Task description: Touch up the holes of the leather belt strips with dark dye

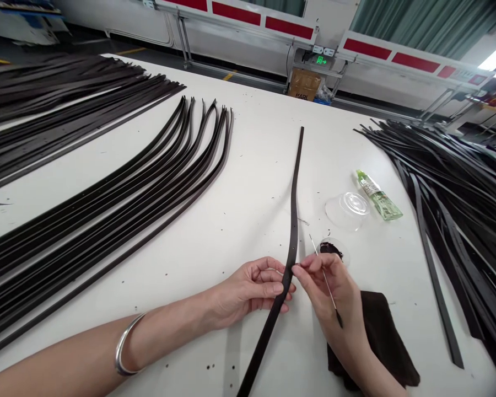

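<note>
1. Nearest, the left hand, a silver bangle on its forearm, is curled closed around a dark leather belt, gripping it from the left.
2. The right hand is clenched on a thin stick, whose dark tip points near. Its fingertips press the belt's right edge.
3. The belt's long axis runs near to far, passing between the hands, and its far end lies curving on the white desk.
4. Right of the hands lie a dark cloth, a small dish of dark paste, a clear plastic lid and a green tube.
5. Farther off, fanned rows of belts fill the left, a heap of belts the right. Beyond the desk stands a cardboard box.
</note>
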A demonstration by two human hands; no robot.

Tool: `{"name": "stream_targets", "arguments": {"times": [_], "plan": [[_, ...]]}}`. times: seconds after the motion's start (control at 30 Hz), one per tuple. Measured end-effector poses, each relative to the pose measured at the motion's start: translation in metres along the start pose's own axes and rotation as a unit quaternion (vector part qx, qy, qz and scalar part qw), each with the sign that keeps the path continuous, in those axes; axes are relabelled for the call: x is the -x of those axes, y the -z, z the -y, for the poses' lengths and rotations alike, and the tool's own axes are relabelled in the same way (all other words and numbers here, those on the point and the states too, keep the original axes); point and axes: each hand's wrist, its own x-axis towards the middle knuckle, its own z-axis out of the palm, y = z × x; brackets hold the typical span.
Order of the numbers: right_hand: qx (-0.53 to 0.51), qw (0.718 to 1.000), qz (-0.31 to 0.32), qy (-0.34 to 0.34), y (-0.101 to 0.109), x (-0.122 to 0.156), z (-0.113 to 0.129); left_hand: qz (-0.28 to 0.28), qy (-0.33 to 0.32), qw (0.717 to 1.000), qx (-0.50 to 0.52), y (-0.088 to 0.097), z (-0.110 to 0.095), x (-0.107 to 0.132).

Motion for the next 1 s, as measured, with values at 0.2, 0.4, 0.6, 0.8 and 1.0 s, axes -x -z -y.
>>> {"name": "stream_targets", "arguments": {"times": [0.2,0.4,0.6,0.8,1.0], "plan": [[0.005,0.999,-0.054,0.009,0.007,-0.026,0.011,0.005,0.028,1.000,0.005,0.000,0.003,0.003],[0.032,0.997,-0.037,0.058,0.027,-0.036,0.008,-0.022,0.038,0.999,0.002,-0.001,0.001,0.003],[0.187,0.976,-0.067,0.092,0.066,-0.039,-0.008,-0.038,0.047,0.998,-0.010,-0.007,-0.004,0.003],[0.330,0.919,-0.057,0.207,0.070,-0.048,-0.027,-0.076,0.065,0.994,-0.032,-0.006,-0.006,0.002],[0.348,0.911,-0.036,0.218,0.066,-0.049,-0.034,-0.075,0.068,0.994,-0.044,-0.007,-0.008,0.001]]}}
